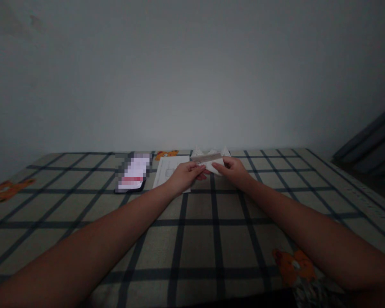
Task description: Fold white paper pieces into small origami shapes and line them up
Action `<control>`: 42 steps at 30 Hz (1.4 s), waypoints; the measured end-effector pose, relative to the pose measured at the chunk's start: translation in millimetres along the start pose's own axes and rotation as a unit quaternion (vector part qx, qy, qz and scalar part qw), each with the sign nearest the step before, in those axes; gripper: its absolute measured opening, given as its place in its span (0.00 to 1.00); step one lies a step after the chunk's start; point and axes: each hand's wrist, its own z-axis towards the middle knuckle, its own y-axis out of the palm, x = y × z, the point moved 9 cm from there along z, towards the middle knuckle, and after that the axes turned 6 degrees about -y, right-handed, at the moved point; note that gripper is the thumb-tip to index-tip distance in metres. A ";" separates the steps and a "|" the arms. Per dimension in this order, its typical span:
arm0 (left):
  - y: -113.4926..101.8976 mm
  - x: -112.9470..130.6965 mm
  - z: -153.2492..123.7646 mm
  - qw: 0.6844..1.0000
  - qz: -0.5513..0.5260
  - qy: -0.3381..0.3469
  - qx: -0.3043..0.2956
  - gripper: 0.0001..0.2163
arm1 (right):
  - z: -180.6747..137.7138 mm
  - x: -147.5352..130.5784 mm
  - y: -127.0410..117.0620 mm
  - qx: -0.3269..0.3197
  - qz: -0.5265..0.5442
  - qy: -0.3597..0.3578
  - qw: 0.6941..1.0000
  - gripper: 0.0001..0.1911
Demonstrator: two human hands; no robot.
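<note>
Between both hands, just above the checked cloth, is a piece of folded white paper [214, 164] with a greyish band along its upper edge. My left hand [185, 174] pinches its left end between thumb and fingers. At the right end, my right hand [231, 169] grips the paper with the thumb on top. A white printed sheet [167, 168] lies flat under and beside my left hand, which hides part of it. Behind the hands stand several small white pointed shapes [211, 151], partly hidden by the held paper.
A phone [135, 171] with a lit, pixelated screen lies left of the printed sheet. The checked cloth [192, 248] with orange bear prints covers the surface. A plain wall [192, 77] rises behind it. Dark striped fabric [368, 137] is at the far right.
</note>
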 end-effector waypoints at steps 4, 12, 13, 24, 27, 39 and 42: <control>-1.0 0.8 -0.7 1.000 0.020 0.000 0.005 0.16 | -0.1 0.0 -1.4 0.005 -0.017 0.001 1.000 0.17; -1.0 1.2 -0.9 1.000 0.023 0.002 0.001 0.15 | 0.4 2.6 1.1 -0.004 -0.002 -0.003 1.000 0.18; -0.6 0.8 -0.8 1.000 0.018 0.001 -0.001 0.15 | 0.4 2.2 1.2 -0.004 0.001 -0.004 1.000 0.18; 1.6 -1.1 0.5 0.999 -0.033 0.000 -0.020 0.16 | 0.4 -0.6 -0.8 0.003 -0.009 -0.006 1.000 0.18; 1.3 -2.5 1.4 0.998 -0.055 0.001 -0.022 0.16 | -0.1 -0.3 -0.7 0.004 -0.011 -0.004 1.000 0.19; 3.4 -8.3 4.1 0.995 -0.082 -0.002 -0.049 0.17 | 0.6 2.6 0.1 0.001 -0.008 -0.010 1.000 0.19; 3.2 -9.1 4.3 0.995 -0.086 -0.005 -0.050 0.17 | 1.0 4.0 0.7 -0.001 -0.009 -0.011 1.000 0.19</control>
